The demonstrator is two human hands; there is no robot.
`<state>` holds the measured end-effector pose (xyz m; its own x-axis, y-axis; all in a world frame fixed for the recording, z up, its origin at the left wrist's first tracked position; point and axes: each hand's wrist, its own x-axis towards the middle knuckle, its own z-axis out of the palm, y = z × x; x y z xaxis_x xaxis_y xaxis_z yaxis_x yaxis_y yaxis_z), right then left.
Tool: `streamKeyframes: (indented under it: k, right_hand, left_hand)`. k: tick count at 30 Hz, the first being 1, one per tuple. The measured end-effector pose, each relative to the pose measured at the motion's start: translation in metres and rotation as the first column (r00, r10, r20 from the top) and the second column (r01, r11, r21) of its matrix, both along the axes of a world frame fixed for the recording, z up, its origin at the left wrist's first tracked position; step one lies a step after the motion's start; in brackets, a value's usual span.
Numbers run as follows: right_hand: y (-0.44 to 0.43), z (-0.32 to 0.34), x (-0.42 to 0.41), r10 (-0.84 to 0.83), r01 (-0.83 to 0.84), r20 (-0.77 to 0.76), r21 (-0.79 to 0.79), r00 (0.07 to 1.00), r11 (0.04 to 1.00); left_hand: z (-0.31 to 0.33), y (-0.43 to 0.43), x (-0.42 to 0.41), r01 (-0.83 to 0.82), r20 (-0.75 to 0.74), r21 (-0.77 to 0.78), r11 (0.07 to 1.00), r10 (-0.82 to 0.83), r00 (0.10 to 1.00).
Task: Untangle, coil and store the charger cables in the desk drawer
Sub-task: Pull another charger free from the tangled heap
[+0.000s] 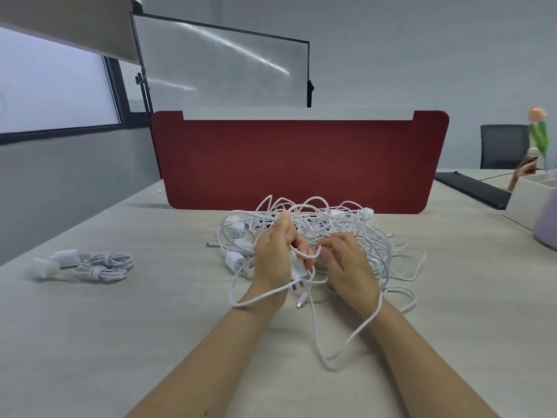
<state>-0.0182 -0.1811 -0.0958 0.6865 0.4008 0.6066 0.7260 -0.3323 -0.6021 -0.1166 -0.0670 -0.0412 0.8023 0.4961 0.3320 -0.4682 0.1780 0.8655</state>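
Note:
A tangled heap of white charger cables (331,224) with several plug adapters lies mid-desk before a red divider. My left hand (275,251) grips a white plug adapter (298,271), prongs pointing toward me, with cable looped over its fingers. My right hand (346,260) sits just right of it, fingers curled around a cable strand beside the adapter. One long cable loop (328,357) trails toward me between my forearms and over both wrists. Two coiled chargers (90,265) lie at the left of the desk. No drawer is in view.
The red divider panel (301,164) stands behind the heap. A white organiser box (524,200) and a lilac container (547,224) sit at the right edge, with a dark keyboard (473,188) behind. The beige desk (120,342) spreads out at front left.

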Motion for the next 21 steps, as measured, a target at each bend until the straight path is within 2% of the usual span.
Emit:
streamKeyframes:
  k: [3, 6, 9, 12, 14, 16, 18, 21]
  right_hand:
    - [0.000, 0.004, -0.004, -0.027, 0.026, 0.023, 0.051, 0.999, 0.998]
    - [0.002, 0.005, -0.001, -0.047, 0.066, -0.132, 0.149, 0.990, 0.987]
    - [0.000, 0.012, -0.003, -0.040, 0.092, -0.228, 0.221, 0.973, 0.971]
    - [-0.004, 0.033, -0.014, 0.083, 0.081, -0.336, 0.448, 0.938, 0.890]
    - [-0.009, 0.044, -0.017, 0.135, 0.095, -0.374, 0.536, 0.918, 0.839]
    - [-0.016, 0.048, -0.020, 0.278, 0.058, -0.449, 0.602, 0.849, 0.796]
    - [-0.019, 0.050, -0.026, 0.446, 0.003, -0.509, 0.661, 0.736, 0.750]
    - [-0.019, 0.053, -0.032, 0.589, -0.072, -0.506, 0.717, 0.630, 0.693]
  left_hand:
    - [-0.009, -0.003, 0.004, 0.118, -0.001, 0.079, 0.990, -0.118, 0.993]
    - [-0.030, -0.010, 0.010, 0.272, -0.144, 0.055, 0.961, -0.262, 0.954]
    - [-0.048, -0.013, 0.015, 0.154, -0.308, 0.340, 0.928, -0.046, 0.950]
    - [-0.045, -0.009, 0.018, 0.082, -0.339, 0.388, 0.918, 0.060, 0.939]
    - [-0.044, -0.003, 0.022, 0.058, -0.340, 0.373, 0.926, 0.079, 0.937]
    - [-0.044, -0.003, 0.024, 0.023, -0.314, 0.378, 0.926, 0.105, 0.944]
    - [-0.043, -0.003, 0.024, -0.030, -0.294, 0.423, 0.906, 0.169, 0.941]
    - [-0.046, -0.003, 0.024, -0.062, -0.237, 0.526, 0.848, 0.217, 0.947]
